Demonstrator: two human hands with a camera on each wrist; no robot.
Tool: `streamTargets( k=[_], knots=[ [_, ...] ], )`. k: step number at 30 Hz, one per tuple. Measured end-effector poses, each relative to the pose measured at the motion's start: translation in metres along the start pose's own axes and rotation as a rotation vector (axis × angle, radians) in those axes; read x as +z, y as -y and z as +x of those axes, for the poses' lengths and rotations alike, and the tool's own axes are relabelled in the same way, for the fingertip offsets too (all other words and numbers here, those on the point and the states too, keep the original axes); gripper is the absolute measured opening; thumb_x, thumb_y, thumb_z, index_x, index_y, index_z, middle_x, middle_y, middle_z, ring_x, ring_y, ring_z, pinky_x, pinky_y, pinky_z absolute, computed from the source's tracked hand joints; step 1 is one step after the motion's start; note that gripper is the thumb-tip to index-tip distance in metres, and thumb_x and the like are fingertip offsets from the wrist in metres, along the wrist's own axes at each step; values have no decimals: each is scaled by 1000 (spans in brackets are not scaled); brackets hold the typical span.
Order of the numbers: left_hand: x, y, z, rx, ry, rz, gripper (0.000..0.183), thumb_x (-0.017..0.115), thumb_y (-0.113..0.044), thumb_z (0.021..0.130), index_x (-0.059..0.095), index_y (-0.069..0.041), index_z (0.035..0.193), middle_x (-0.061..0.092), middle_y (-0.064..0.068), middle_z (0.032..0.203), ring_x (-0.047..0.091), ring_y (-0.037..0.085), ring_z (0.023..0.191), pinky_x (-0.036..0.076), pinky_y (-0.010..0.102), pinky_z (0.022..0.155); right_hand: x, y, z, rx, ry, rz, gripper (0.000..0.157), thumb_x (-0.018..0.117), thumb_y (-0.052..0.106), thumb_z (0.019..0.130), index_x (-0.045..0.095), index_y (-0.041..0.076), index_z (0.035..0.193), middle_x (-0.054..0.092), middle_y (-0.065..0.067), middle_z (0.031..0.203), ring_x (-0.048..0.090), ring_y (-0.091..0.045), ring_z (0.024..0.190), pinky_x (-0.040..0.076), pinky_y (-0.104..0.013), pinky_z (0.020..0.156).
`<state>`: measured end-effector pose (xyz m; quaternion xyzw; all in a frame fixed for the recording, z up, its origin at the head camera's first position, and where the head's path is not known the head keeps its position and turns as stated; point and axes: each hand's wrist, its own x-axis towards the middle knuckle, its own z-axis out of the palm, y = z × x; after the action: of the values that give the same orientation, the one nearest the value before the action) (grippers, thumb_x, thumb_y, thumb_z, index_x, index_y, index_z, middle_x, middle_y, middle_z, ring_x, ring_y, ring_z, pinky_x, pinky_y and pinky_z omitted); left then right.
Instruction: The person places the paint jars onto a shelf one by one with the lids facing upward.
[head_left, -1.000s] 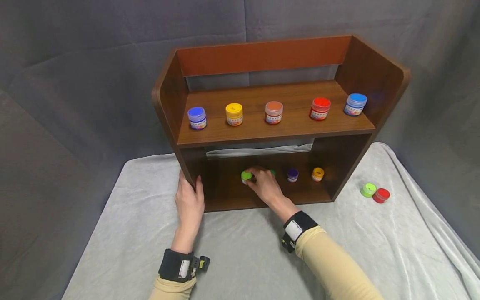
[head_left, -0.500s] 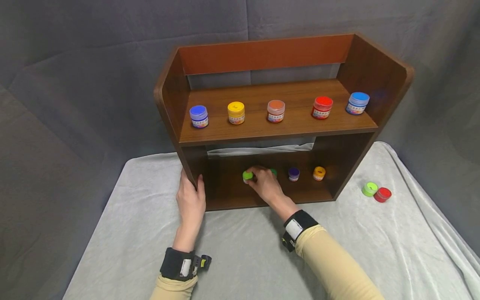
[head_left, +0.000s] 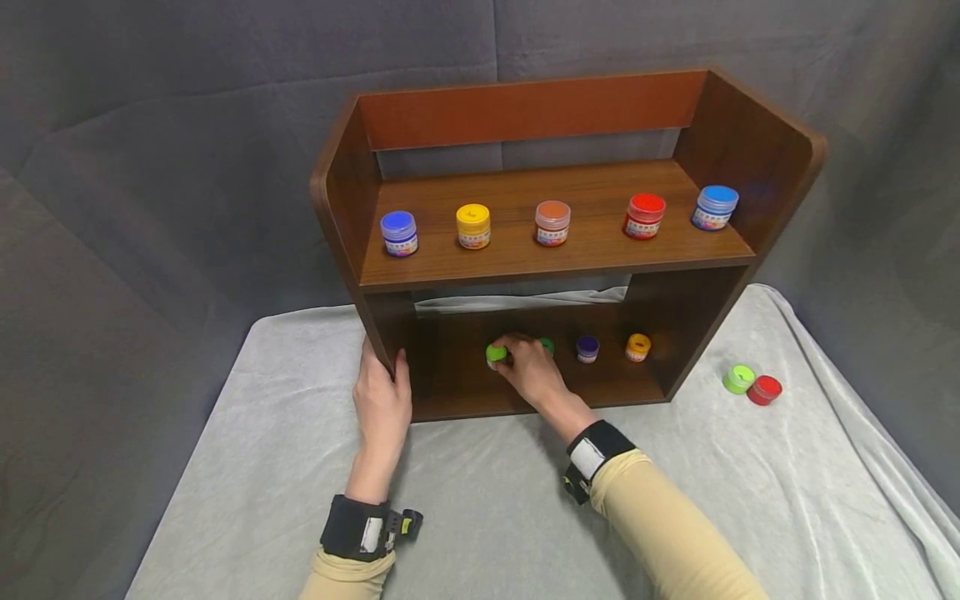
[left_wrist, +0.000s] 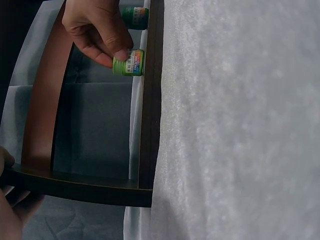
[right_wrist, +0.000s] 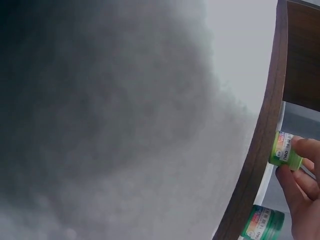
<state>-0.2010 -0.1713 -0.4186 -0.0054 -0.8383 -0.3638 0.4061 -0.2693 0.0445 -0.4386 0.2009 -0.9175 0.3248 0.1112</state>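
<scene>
My right hand (head_left: 532,371) pinches a light green paint jar (head_left: 495,353) between thumb and fingers on the lower board of a dark brown wooden shelf (head_left: 600,177). In both wrist views the jar's base meets that board and its label shows. A darker green paint jar (right_wrist: 263,223) stands beside it, mostly covered by my right hand in the head view. My left hand (head_left: 382,400) grips the lower front edge of the shelf's left side panel, thumb on the inner side. The other left fingers are partly hidden behind the panel.
Along the upper board stand several paint jars, among them a yellow jar (head_left: 473,227) and a red jar (head_left: 644,217). A purple jar (head_left: 587,349) and an orange jar (head_left: 637,347) are on the lower board. Another light green jar (head_left: 739,379) touches a red jar (head_left: 765,390) on the cloth.
The head view has shifted slightly. Both hands keep their places, the right one still pinching the light green paint jar in the same spot.
</scene>
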Motion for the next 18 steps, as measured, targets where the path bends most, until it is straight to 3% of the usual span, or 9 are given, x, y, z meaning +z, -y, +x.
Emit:
streamTargets(
  k=[18],
  knots=[
    [0,0,0,2,-6,3,51,56,-18,97,43,5,141,63,30,118,64,47,103,50,61,77,-10,3,1,-41,-48,13,25,74,8,83,71,2,106,72,-13,98,66,-24,82,55,-39,72]
  ],
)
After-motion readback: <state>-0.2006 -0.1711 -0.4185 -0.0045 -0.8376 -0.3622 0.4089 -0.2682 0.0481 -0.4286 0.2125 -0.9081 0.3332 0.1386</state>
